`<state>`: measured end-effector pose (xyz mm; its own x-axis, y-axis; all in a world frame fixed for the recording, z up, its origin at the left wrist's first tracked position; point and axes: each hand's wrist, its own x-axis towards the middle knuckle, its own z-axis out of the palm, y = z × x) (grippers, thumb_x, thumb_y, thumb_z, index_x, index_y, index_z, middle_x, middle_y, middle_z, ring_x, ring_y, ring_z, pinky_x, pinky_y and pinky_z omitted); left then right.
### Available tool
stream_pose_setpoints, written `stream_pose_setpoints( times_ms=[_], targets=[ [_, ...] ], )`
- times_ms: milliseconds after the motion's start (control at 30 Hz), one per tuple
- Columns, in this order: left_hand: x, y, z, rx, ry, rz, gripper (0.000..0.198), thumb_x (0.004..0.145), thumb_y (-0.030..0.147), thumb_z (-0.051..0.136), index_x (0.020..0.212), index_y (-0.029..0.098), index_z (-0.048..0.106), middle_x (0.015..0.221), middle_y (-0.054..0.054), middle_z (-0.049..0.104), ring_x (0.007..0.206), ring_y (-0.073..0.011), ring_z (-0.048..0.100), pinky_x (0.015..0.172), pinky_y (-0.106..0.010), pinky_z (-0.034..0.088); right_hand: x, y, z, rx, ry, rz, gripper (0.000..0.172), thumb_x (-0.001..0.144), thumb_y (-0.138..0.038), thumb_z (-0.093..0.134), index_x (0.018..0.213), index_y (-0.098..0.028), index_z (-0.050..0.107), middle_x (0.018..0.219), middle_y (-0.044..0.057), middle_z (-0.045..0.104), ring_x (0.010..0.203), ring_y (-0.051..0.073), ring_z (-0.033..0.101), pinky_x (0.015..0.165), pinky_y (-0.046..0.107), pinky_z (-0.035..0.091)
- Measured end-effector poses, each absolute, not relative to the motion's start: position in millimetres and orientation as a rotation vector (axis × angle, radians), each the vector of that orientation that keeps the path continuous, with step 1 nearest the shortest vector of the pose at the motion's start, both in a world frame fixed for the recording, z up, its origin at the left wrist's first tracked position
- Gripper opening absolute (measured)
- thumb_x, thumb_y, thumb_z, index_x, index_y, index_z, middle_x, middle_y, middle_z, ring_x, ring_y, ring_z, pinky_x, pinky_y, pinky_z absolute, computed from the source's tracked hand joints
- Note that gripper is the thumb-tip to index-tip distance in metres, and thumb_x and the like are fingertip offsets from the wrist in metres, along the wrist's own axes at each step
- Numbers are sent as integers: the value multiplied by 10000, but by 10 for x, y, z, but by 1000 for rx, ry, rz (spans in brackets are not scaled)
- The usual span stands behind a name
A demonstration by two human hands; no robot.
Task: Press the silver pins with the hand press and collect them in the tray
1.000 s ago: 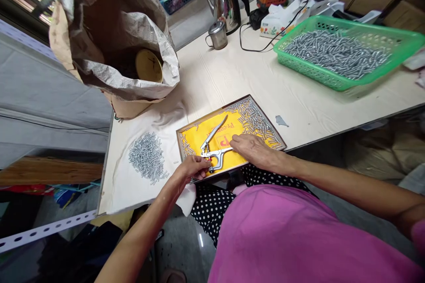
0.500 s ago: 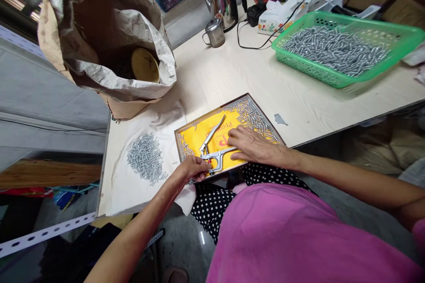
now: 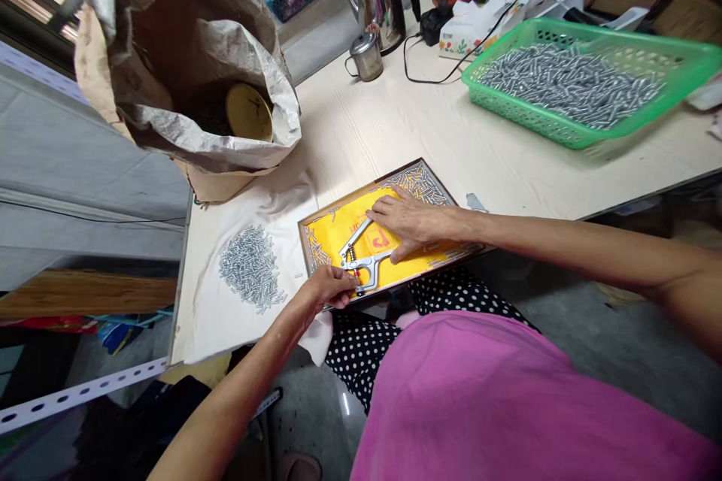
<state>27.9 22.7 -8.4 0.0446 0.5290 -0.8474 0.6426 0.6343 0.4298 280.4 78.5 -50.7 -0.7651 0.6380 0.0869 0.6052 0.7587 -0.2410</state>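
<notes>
Left hand (image 3: 327, 287) fingers pinched on pliers (image 3: 364, 255) head — right hand (image 3: 407, 222) fingers spread, flat over handles in tray (image 3: 307, 229).

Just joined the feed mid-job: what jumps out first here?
A yellow-lined tray at the table's near edge, where the right hand lies on the silver hand press and the left hand pinches its head. A green basket of small metal pins sits far right; a big open paper sack far left.
</notes>
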Motion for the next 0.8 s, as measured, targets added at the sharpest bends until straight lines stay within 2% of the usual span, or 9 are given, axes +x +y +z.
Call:
stream_pose_setpoints(
  times_ms=[133, 233, 300, 400, 467, 533, 667, 733, 800],
  targets=[
    [295, 223, -58, 998, 1598, -114, 393, 686, 426, 869, 603, 146, 607, 436, 23, 559, 386, -72, 468, 438, -189, 363, 2769, 718, -436, -1052, -2814, 296, 741, 728, -572, 821, 1274, -121, 602, 1241, 160, 635, 1151, 341, 527, 1053, 555, 353],
    [319, 172, -25, 1136, 1680, -177, 362, 800, 400, 779, 599, 158, 599, 459, 17, 546, 424, -99, 493, 485, -225, 407, 2759, 670, -403, -1100, -2831, 323, 631, 761, -535, 810, 1201, -118, 634, 1228, 160, 638, 1115, 326, 529, 977, 492, 392],
    [360, 113, -12, 1460, 1795, -142, 334, 861, 388, 715, 636, 155, 632, 575, -28, 611, 537, -144, 573, 571, -272, 469, 2756, 634, -392, -1124, -2837, 342, 549, 792, -511, 792, 1142, -111, 651, 1194, 163, 648, 1092, 318, 532, 921, 450, 409],
    [477, 60, -56, 2099, 1774, 86, 243, 855, 378, 733, 941, 151, 725, 989, -114, 707, 920, -251, 658, 831, -375, 533, 2755, 573, -391, -1104, -2808, 312, 451, 830, -455, 764, 1105, -114, 656, 1195, 170, 644, 1081, 310, 530, 875, 414, 414],
    [572, 94, -138, 2376, 1614, 163, 460, 819, 384, 780, 1208, 168, 664, 1259, -147, 651, 1148, -309, 594, 987, -447, 501, 2759, 535, -394, -1098, -2778, 281, 433, 833, -431, 761, 1111, -118, 651, 1192, 173, 640, 1077, 308, 527, 873, 410, 419],
    [650, 181, -232, 2515, 1482, 134, 627, 806, 390, 795, 1348, 173, 566, 1368, -161, 593, 1226, -329, 542, 1045, -485, 475, 2769, 505, -392, -1108, -2768, 277, 447, 829, -434, 763, 1123, -119, 644, 1162, 168, 642, 1065, 304, 529, 874, 407, 428],
    [705, 351, -321, 2585, 1389, -11, 641, 841, 394, 762, 1378, 144, 516, 1288, -159, 616, 1150, -318, 559, 1012, -476, 492, 2790, 472, -378, -1191, -2754, 294, 558, 802, -457, 795, 1177, -81, 625, 1136, 173, 638, 1045, 301, 539, 878, 403, 442],
    [697, 371, -309, 2594, 1388, -31, 563, 868, 391, 735, 1337, 140, 550, 1216, -147, 635, 1104, -308, 569, 976, -455, 504, 2785, 468, -388, -1203, -2740, 300, 492, 830, -415, 781, 1152, -72, 637, 1117, 177, 641, 1047, 299, 540, 869, 398, 442],
    [687, 356, -290, 2589, 1407, -12, 438, 897, 374, 703, 1267, 164, 599, 1132, -119, 653, 1055, -290, 578, 938, -431, 511, 2758, 469, -421, -1183, -2724, 321, 324, 884, -331, 729, 1088, -89, 659, 1077, 164, 650, 1037, 285, 543, 853, 383, 435]
  ],
)
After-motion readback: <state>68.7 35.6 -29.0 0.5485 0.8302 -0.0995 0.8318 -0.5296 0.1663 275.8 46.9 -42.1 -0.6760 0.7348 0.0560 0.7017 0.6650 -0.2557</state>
